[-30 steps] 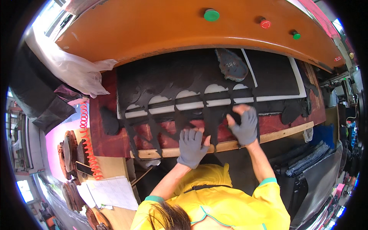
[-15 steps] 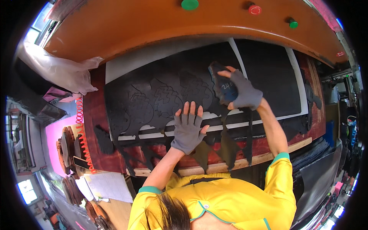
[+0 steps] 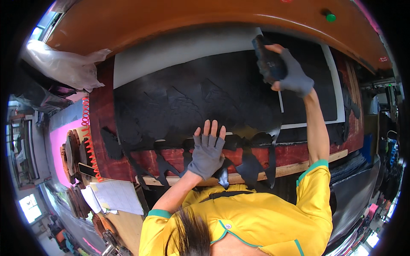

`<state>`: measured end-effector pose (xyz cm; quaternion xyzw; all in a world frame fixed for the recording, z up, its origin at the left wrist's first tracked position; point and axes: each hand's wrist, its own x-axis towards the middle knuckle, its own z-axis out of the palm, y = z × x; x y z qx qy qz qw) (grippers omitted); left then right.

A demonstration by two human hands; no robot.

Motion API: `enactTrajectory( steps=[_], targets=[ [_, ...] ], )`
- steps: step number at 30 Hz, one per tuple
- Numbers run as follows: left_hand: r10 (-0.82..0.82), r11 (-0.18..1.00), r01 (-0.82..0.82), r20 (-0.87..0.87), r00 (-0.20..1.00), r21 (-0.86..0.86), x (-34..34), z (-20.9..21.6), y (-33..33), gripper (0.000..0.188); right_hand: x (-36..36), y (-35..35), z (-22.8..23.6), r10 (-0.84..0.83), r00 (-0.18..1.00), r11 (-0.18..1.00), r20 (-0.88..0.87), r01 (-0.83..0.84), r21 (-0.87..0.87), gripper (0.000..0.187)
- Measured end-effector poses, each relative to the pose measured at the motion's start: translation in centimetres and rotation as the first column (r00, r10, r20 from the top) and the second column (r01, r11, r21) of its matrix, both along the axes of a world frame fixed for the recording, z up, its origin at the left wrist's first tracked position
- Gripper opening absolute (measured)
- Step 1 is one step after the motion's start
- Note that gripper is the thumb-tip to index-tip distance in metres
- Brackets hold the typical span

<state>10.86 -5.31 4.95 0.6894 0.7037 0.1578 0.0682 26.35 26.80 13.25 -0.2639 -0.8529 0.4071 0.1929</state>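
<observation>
In my right hand (image 3: 296, 73) is a dark, curved cutting die (image 3: 267, 64), its edge blurred; the thumb and fingers grip its two ends. The die is over the far right part of a black sheet (image 3: 183, 98), and I cannot tell whether it touches. My left hand (image 3: 206, 154) lies palm down with fingers spread at the sheet's near edge. Jagged and curved cut outlines mark the sheet's middle and left. Its near edge is ragged, with black strips hanging toward me. Both hands wear grey fingerless gloves. Under the sheet lies a white board (image 3: 188, 42).
Across the far side runs an orange machine body (image 3: 192, 19) with a green button (image 3: 330, 17). A red worktop (image 3: 102, 85) ends in a wooden rail (image 3: 290, 170) near me. At left are a red coiled hose (image 3: 86, 123), clear plastic (image 3: 64, 64) and papers (image 3: 117, 197).
My right hand has carried the die away from me and to the right. The black sheet has shifted, covering white strips that showed near its front edge. My left hand stays flat on it.
</observation>
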Motion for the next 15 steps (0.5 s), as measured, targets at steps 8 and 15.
enactTrajectory(
  steps=[8, 15],
  targets=[
    [0.235, 0.91, -0.337, 0.37, 0.899, 0.24, -1.4, 0.6, -1.7, 0.053, -2.7, 0.7, -3.8, -0.141, 0.908, 0.902, 0.395, -0.047, 0.428, 0.108],
    [0.658, 0.229, -0.967, 0.714, 0.239, 0.113, -6.7, -1.5, -7.6, 0.044, -2.1, -0.6, -3.7, -0.147, 0.921, 0.922, 0.362, -0.004, 0.387, 0.105]
  ],
)
